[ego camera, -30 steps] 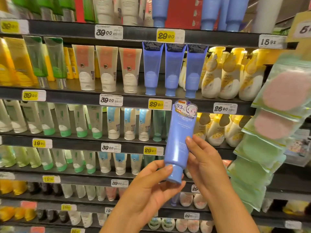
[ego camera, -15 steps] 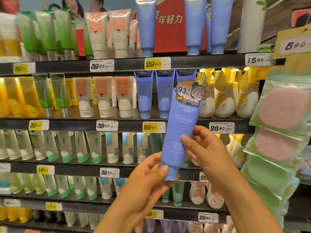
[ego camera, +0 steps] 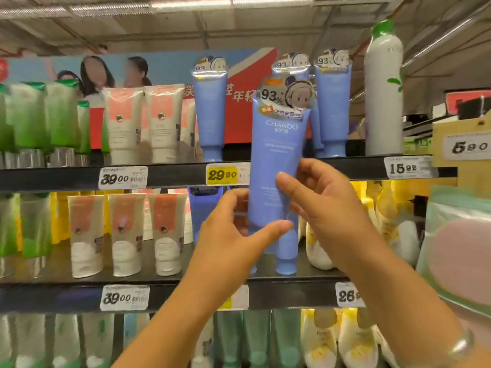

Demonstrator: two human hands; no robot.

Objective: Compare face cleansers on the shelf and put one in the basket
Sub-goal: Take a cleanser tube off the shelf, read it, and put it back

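I hold a blue tube of face cleanser (ego camera: 276, 160) upright, cap down, in front of the top shelf (ego camera: 175, 177). It bears a "93%" cartoon tag at its top. My left hand (ego camera: 233, 235) grips the tube's lower end, thumb across the front near the cap. My right hand (ego camera: 321, 197) pinches its right side at mid height. More blue tubes of the same kind (ego camera: 210, 112) stand on the top shelf behind it, left and right. No basket is in view.
White-and-coral tubes (ego camera: 125, 123) and green tubes (ego camera: 29, 115) stand to the left on the top shelf. A tall white bottle (ego camera: 384, 91) stands at the right. Packets of pink pads (ego camera: 459, 248) hang at the right edge. Yellow pump bottles (ego camera: 393, 221) fill the lower right shelf.
Both hands have raised the blue tube from the lower shelves up to the top shelf level, and my view has tilted upward with it.
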